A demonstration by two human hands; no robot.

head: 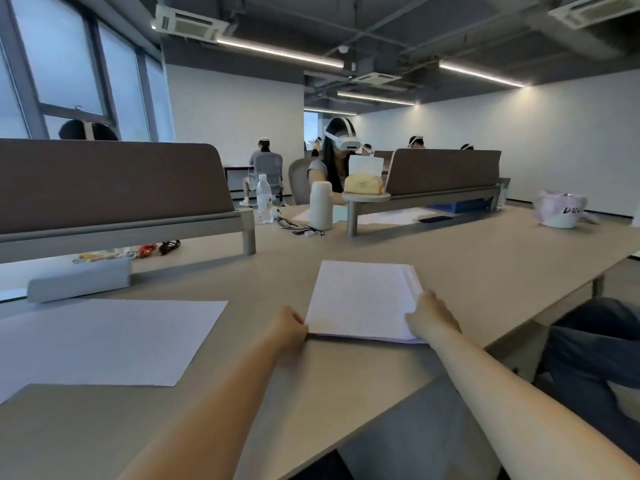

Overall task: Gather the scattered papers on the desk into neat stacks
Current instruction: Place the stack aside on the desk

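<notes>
A stack of white papers (360, 299) lies on the beige desk (485, 271), its right edges slightly fanned. My left hand (289, 329) pinches the stack's near left corner. My right hand (433, 315) rests on the stack's near right part, fingers pressing down on the sheets. A separate large white sheet (104, 341) lies flat on the desk to the left, apart from both hands.
A grey pouch (79, 278) lies beyond the left sheet. Brown desk dividers (110, 181) stand at the back, with a water bottle (264, 199), a white flask (321, 206) and cables between them. A white bowl (559, 209) sits far right. Other people sit behind.
</notes>
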